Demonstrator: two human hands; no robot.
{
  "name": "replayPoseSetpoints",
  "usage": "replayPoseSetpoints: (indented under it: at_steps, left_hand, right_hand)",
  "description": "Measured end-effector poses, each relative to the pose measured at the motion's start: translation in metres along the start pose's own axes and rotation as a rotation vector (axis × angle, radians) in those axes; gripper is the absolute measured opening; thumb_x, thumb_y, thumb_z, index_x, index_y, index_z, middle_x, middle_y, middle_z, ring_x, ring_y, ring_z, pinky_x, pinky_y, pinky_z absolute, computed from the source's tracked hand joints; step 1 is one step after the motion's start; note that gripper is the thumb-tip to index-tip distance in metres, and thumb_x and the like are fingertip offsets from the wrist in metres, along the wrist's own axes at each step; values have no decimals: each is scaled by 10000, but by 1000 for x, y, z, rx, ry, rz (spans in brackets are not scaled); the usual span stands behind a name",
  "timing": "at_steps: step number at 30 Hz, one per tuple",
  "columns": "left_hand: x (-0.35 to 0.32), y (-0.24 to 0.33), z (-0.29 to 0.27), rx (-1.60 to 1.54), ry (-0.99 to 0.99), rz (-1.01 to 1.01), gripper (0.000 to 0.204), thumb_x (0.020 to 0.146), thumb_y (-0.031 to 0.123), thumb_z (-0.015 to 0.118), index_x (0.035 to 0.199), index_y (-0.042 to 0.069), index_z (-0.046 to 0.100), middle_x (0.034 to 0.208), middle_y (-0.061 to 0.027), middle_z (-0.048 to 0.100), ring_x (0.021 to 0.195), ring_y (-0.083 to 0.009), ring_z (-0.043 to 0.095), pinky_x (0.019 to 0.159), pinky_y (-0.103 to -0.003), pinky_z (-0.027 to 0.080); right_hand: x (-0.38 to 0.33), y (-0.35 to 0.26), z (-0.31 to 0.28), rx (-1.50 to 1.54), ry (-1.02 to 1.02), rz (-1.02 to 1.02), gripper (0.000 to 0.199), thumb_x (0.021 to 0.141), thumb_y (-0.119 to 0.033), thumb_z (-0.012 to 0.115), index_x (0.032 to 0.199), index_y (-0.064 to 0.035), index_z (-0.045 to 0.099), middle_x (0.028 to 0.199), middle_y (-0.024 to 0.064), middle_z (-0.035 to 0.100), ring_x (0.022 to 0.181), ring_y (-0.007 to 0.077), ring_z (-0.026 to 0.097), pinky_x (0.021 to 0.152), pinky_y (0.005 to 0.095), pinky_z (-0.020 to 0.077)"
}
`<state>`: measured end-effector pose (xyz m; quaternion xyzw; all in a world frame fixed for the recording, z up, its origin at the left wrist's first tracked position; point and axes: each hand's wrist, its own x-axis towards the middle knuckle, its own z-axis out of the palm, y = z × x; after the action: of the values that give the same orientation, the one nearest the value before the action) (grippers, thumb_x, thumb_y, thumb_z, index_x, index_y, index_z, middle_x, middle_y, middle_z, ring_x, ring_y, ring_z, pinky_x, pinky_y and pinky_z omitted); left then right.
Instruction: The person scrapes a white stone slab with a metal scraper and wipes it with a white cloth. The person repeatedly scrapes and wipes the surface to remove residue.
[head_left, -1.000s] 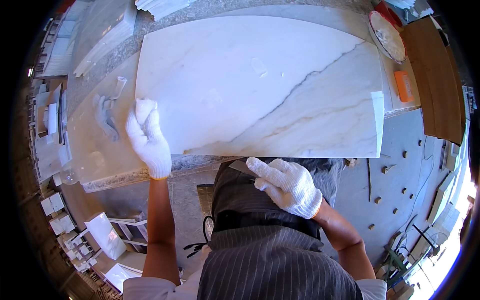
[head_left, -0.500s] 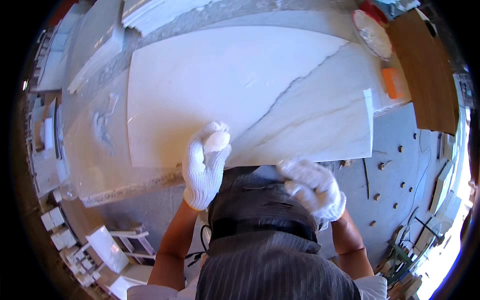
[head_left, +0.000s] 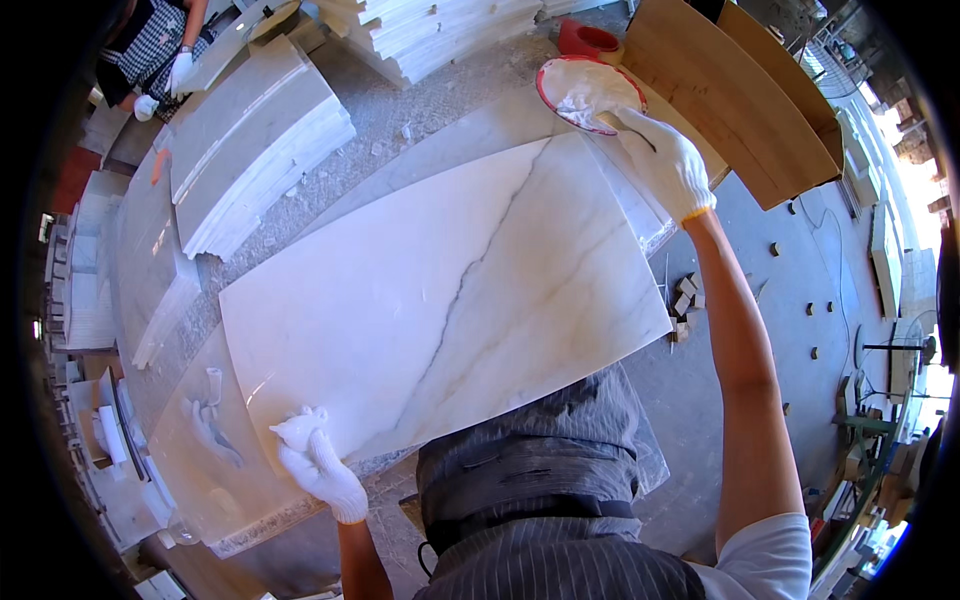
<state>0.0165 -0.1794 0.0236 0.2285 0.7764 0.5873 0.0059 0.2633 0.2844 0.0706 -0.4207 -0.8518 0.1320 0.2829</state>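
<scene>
A pale marble slab (head_left: 400, 300) with a grey vein lies across the bench in front of me. My left hand (head_left: 328, 478), in a white knitted glove, is at the slab's near left corner, its fingers closed on a white lump (head_left: 296, 428). My right arm stretches far right, and my gloved right hand (head_left: 668, 165) reaches the rim of a red-rimmed bowl (head_left: 590, 88) of white paste. Its fingers are bent together at the paste; a thin dark line shows by them, but what they hold is hidden.
Beyond the bowl stand a red ring-shaped thing (head_left: 588, 40) and an open cardboard box (head_left: 735, 90). Stacked stone pieces (head_left: 255, 165) fill the far left. Small blocks (head_left: 686, 300) lie on the floor at right. Another person's gloved hand (head_left: 180, 73) shows at the upper left.
My right hand has gone from beside my lap to the bowl at the far right. My left hand has moved left to the slab's corner. The view has turned, so the slab appears tilted.
</scene>
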Motion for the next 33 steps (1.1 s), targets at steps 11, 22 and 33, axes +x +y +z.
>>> replayPoseSetpoints:
  at_steps: [11,22,33]
  left_hand:
    - [-3,-23,-3,44,31,40,417,961,-34,516,1358,-79,399,1220,-191,570,1109,-270,605,986,-388,516]
    - [0,-20,1,47,58,24,342,955,-31,560,1277,-83,456,1189,-159,593,1105,-234,595,1007,-361,479]
    - [2,-15,3,70,69,-10,363,938,-32,601,1277,-71,476,1147,-135,627,1092,-217,605,992,-349,473]
  right_hand:
    - [34,14,22,67,-223,-10,321,932,-215,547,1179,-68,691,1131,169,699,1016,305,666,918,354,495]
    - [29,25,22,163,-193,69,345,920,-234,555,1194,-68,686,1140,185,696,1048,333,655,948,358,479]
    - [27,23,28,159,-124,50,298,919,-182,589,1160,-45,696,1151,183,700,1102,292,661,976,346,472]
